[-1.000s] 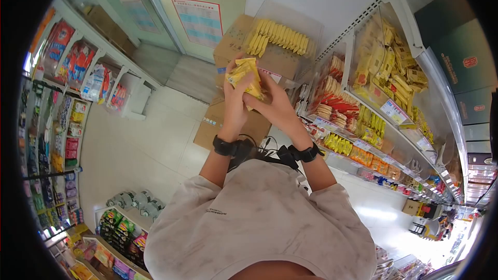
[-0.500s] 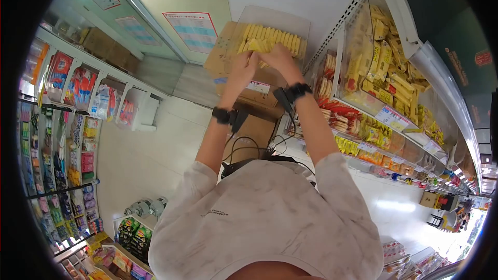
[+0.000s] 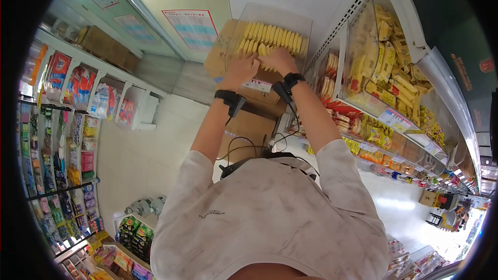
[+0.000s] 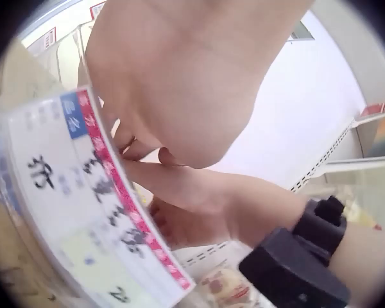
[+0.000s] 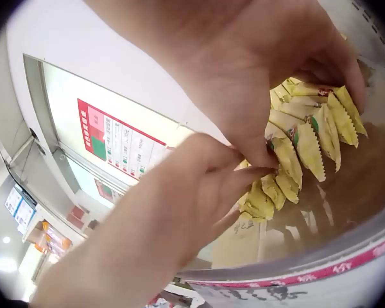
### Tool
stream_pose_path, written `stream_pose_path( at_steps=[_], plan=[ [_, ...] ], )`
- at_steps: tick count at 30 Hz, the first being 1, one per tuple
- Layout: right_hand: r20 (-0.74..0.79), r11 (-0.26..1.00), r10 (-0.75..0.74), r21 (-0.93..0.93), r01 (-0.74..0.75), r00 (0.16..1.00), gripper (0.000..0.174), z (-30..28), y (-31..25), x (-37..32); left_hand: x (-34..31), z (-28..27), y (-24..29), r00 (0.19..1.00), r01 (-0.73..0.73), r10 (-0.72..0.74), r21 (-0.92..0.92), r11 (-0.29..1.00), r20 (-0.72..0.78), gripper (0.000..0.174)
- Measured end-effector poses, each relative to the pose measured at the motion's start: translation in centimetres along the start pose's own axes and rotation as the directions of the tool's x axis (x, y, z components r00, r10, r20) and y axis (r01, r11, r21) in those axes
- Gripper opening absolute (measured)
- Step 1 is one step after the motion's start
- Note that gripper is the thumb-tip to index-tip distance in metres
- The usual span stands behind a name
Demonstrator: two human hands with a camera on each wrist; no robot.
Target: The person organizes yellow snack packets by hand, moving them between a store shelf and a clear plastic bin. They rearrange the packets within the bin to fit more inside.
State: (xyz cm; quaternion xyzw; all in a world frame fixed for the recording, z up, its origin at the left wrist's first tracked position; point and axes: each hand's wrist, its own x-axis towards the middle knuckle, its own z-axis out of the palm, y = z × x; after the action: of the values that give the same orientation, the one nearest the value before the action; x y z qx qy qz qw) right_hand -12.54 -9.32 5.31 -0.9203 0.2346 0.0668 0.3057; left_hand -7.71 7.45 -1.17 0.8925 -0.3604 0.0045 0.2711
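Observation:
Yellow snack packets (image 3: 270, 33) stand in rows inside a clear plastic bin (image 3: 280, 13). Over the bin's front part, my right hand (image 3: 280, 61) spans a bunch of upright packets (image 5: 308, 144), thumb on one side and fingers on the other. From the left, my left hand (image 3: 243, 70) reaches in beside it, its fingers around the packets (image 5: 260, 202) at that end of the bunch. The two hands meet near the thumbs in the right wrist view. In the left wrist view a price label (image 4: 45, 179) on the bin's front hides part of the left fingers.
Cardboard boxes (image 3: 248, 135) stand under and before the bin. Along the right runs a shelf with clear bins of yellow packets (image 3: 397, 80) and price tags. A door with posted sheets (image 3: 192, 28) is behind on the left. Cables (image 3: 244, 148) hang between the wrists.
Both hands have moved forward from in front of the bin, carrying a bunch of yellow packets, and lowered it into the bin's front part. Over the last half second they shifted only slightly.

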Motion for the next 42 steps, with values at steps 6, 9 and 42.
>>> stream_pose_path(
  at_steps=[6,9,42],
  plan=[
    [-0.04,0.998,-0.04,-0.048,0.038,0.998,0.058,1.4,0.8,1.0,-0.6,-0.6,1.5,1.0,-0.023,0.025,0.211,0.977,-0.008,0.047],
    [-0.091,0.999,-0.026,-0.03,0.024,0.996,0.061,2.2,-0.6,1.3,-0.4,-0.2,0.8,1.0,-0.023,0.021,0.187,0.982,0.011,0.048],
    [0.012,0.913,-0.107,0.398,0.093,0.994,0.041,4.9,5.4,5.9,1.9,0.0,0.9,0.971,0.047,-0.08,-0.15,0.988,-0.225,0.029]
  ],
)
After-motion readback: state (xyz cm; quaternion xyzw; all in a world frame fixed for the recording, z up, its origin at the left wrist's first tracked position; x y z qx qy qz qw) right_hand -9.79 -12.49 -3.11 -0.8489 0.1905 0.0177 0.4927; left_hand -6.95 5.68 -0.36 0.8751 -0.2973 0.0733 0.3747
